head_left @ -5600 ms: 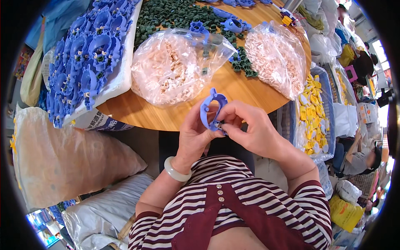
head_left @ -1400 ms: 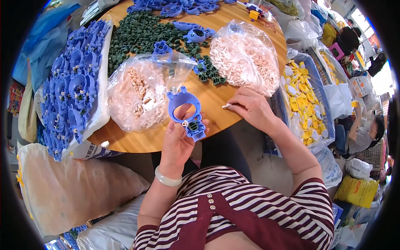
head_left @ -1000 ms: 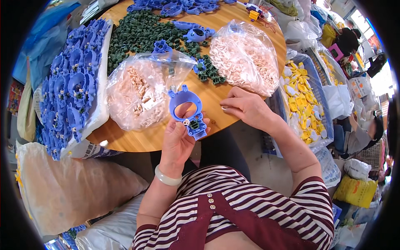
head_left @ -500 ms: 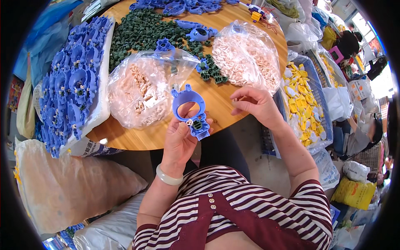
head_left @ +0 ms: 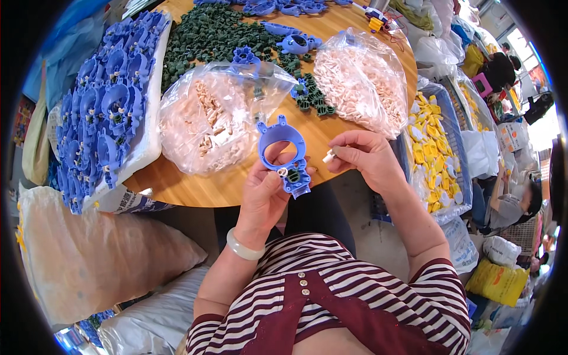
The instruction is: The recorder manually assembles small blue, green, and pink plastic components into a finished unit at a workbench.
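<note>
Left hand gripping ring-shaped blue plastic housing upright, face exposed for fitting — right hand pinching small white plastic peg just beside it, over round wooden table.

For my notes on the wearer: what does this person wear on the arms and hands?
Both forearms are bare, with no gloves. The left hand has a pale, smooth bangle on its wrist. The right hand shows no jewellery. Short sleeves of a top striped dark red and white cover the upper arms.
</note>
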`<state>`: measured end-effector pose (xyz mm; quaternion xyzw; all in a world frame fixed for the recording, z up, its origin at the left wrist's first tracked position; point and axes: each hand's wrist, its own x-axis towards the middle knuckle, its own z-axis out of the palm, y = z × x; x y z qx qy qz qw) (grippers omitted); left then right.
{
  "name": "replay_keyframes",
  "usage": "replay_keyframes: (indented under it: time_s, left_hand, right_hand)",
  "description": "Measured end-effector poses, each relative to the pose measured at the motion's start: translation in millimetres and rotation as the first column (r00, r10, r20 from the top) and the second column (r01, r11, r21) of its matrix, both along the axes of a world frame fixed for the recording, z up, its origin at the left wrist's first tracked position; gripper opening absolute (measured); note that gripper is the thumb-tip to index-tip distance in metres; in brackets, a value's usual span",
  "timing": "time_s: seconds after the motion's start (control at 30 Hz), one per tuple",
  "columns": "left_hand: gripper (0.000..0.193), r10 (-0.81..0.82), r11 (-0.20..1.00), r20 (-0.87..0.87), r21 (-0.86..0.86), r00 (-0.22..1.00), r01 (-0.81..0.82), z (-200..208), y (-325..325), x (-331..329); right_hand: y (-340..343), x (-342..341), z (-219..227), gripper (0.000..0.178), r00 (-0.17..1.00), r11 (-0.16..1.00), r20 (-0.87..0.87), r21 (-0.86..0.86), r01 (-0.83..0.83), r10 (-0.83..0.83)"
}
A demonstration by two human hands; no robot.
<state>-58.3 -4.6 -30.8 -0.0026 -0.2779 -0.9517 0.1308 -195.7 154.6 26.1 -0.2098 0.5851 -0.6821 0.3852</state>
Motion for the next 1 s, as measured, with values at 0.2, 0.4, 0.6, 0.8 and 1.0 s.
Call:
replay_keyframes:
  time_s: [0.2,0.4,0.6,0.8,1.0]
  left_hand:
    - [0.059,0.007,1.000,0.013,-0.004,1.000,-0.007,3.2,0.9,0.8]
    - [0.059,-0.004,1.000,-0.003,0.021,1.000,0.004,4.0,1.1,0.5]
    - [0.057,0.002,1.000,0.002,0.024,1.000,-0.003,3.2,1.4,0.7]
    - [0.054,0.040,0.999,0.010,0.012,0.999,-0.040,2.9,3.2,0.4]
    - [0.051,0.039,0.999,0.017,-0.006,0.999,-0.039,4.7,3.6,0.7]
  right_hand:
    - [-3.5,7.9,7.1,0.016,0.994,0.999,-0.109,0.047,0.014,-0.008]
    - [-9.2,8.3,11.1,0.015,0.926,0.999,-0.376,0.047,-0.002,0.019]
    - [-9.9,10.7,6.1,0.014,0.901,0.996,-0.427,0.070,-0.057,0.081]
    - [-14.5,13.1,5.3,0.013,0.866,0.989,-0.482,0.010,-0.145,0.132]
    - [-13.5,18.2,5.8,0.013,0.909,0.990,-0.394,0.026,-0.138,0.137]
